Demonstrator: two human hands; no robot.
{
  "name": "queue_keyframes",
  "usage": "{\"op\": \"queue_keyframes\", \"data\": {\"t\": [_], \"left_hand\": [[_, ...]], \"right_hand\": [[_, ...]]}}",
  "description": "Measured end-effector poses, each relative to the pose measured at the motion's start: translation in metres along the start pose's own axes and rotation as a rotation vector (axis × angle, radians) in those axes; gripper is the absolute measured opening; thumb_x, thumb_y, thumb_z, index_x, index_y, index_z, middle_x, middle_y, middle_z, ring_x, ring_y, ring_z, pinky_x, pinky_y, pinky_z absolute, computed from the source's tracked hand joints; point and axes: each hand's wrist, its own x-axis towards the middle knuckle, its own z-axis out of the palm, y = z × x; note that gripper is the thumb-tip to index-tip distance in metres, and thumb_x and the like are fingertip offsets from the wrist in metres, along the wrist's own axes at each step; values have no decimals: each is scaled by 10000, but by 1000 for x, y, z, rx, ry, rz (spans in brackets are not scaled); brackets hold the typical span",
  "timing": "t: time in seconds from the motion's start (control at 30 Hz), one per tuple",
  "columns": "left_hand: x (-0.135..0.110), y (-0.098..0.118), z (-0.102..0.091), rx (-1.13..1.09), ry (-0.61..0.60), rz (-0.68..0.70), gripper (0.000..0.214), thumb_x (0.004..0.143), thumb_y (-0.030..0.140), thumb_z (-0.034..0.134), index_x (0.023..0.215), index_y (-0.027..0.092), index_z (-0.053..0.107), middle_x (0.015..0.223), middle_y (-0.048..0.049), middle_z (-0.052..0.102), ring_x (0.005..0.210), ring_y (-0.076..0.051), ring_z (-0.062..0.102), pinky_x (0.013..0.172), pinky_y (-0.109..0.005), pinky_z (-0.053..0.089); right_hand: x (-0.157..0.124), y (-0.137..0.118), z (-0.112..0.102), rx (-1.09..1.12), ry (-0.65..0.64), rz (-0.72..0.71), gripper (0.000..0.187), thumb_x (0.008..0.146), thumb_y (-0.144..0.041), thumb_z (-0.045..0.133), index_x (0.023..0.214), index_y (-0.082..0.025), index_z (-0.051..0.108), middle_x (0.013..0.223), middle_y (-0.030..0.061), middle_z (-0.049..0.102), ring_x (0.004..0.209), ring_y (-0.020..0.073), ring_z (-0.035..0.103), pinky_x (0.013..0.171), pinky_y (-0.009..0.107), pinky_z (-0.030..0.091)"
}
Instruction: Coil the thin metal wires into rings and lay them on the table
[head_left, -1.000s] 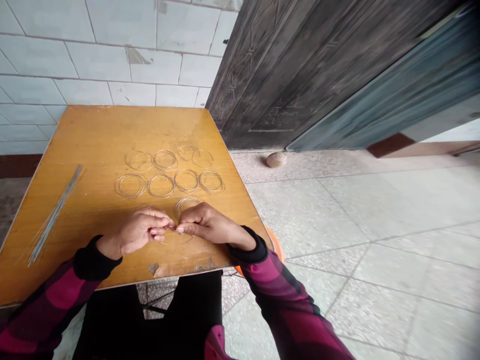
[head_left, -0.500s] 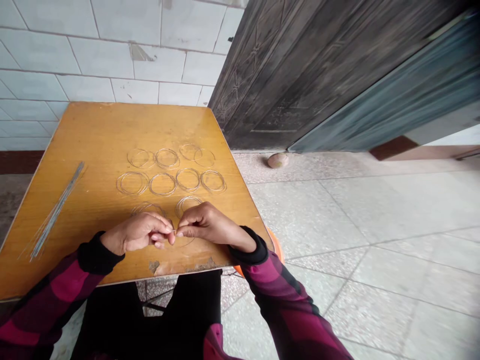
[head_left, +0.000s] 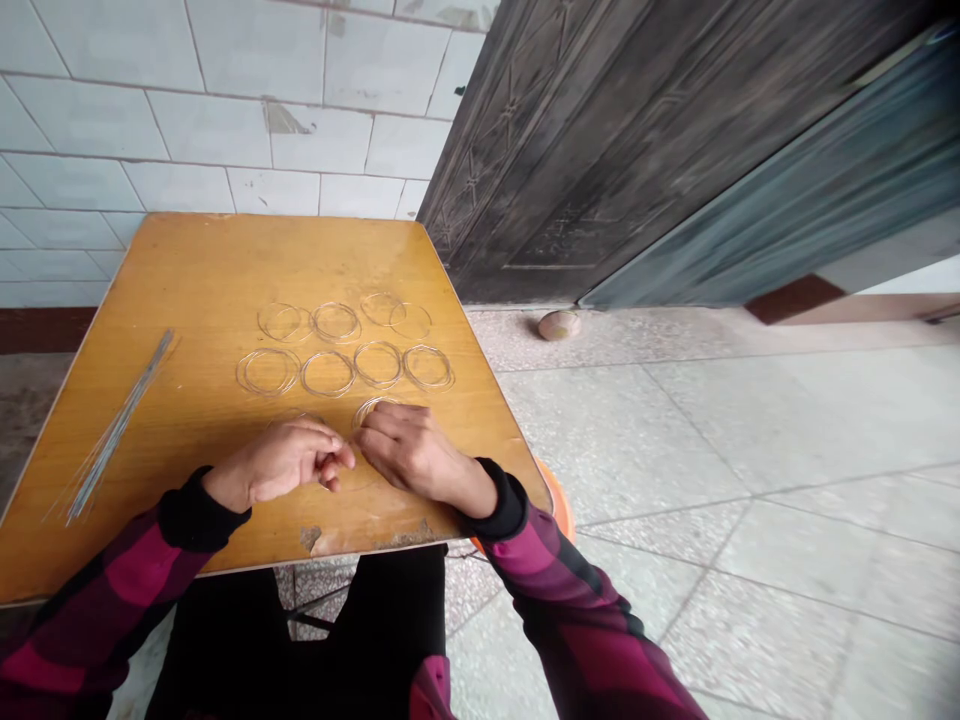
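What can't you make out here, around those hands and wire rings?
Head view:
- The wire ring under the right hand: fingers hide its lower part.
- The faint ring by the left hand: the hand covers most of it.
- Anything in the left hand: its curled fingers hide that.
- The orange object: the table's edge hides most of it.
- The bundle of straight wires: too thin to count.

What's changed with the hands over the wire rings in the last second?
The left hand and right hand, fingertips together earlier, have parted. The left stays curled, while the right has dropped lower, its fingers now at the edge of the nearest wire ring. The rows of wire rings and the bundle of straight wires stayed as they were.
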Motion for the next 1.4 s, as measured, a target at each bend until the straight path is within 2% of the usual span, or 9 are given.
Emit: {"op": "queue_keyframes", "data": {"t": [0.2, 0.43, 0.7, 0.87, 0.97, 1.03, 1.13, 1.23, 1.4], "left_hand": [[-3, 6, -3, 83, -22, -16, 253, 735, 340, 761, 736, 106, 664, 725, -51, 635, 668, -171, 623, 732, -412, 546], [-2, 9, -6, 295, 34, -83, 248, 622, 320, 823, 646, 115, 687, 645, -30, 623, 629, -115, 540, 650, -269, 405], [-2, 7, -4, 209, 88, 136, 233, 672, 331, 801, 658, 127, 689, 617, -23, 615, 586, -105, 508, 583, -248, 352], [2, 8, -5, -44, 211, 396, 219, 648, 292, 844, 694, 132, 702, 621, 7, 583, 633, -106, 536, 750, -284, 473], [4, 8, -7, -113, 239, 465, 198, 656, 255, 850, 703, 129, 705, 620, 18, 571, 605, -88, 498, 775, -292, 497], [5, 8, -8, -143, 228, 468, 196, 655, 240, 852, 712, 125, 704, 646, 12, 582, 611, -89, 499, 760, -291, 504], [7, 7, -9, -192, 179, 433, 226, 653, 256, 857, 671, 131, 671, 656, 5, 576, 645, -104, 520, 726, -279, 502], [10, 7, -5, -222, 155, 385, 255, 637, 262, 868, 646, 141, 644, 664, 1, 575, 665, -107, 530, 689, -253, 487], [17, 13, 7, -90, 102, 312, 219, 640, 236, 850, 678, 121, 668, 633, 2, 560, 606, -89, 498, 619, -229, 462]], "right_hand": [[1, 2, 0, 32, 19, -22, 278, 1009, -133, 405, 855, -159, 635, 708, 32, 586, 675, 153, 476, 626, 278, 369], [3, 2, 0, 84, -2, -83, 260, 1009, -152, 444, 838, -158, 640, 697, 29, 593, 674, 155, 497, 622, 286, 383], [0, 8, 5, 421, 171, 239, 176, 979, -305, 575, 1015, -154, 659, 892, 71, 681, 803, 153, 633, 721, 281, 519], [1, 21, 12, 506, 294, 359, 667, 868, -492, 681, 1439, -247, 440, 1342, 153, 574, 1171, 260, 592, 903, 420, 557], [3, 23, 21, 530, 286, 325, 965, 752, -576, 753, 1541, -302, 269, 1471, 171, 451, 1266, 309, 531, 989, 503, 524], [4, 22, 27, 609, 273, 325, 997, 733, -574, 772, 1546, -320, 253, 1500, 166, 414, 1262, 304, 538, 1011, 512, 511], [6, 21, 33, 914, 266, 381, 831, 805, -549, 729, 1505, -324, 342, 1439, 135, 493, 1143, 241, 621, 953, 454, 550], [9, 24, 33, 1218, 288, 491, 549, 923, -489, 620, 1419, -305, 473, 1119, 59, 684, 874, 151, 682, 789, 346, 584], [14, 34, 24, 1275, 398, 639, 261, 822, -423, 759, 983, -219, 731, 793, -12, 707, 685, 91, 629, 683, 245, 533]]}}
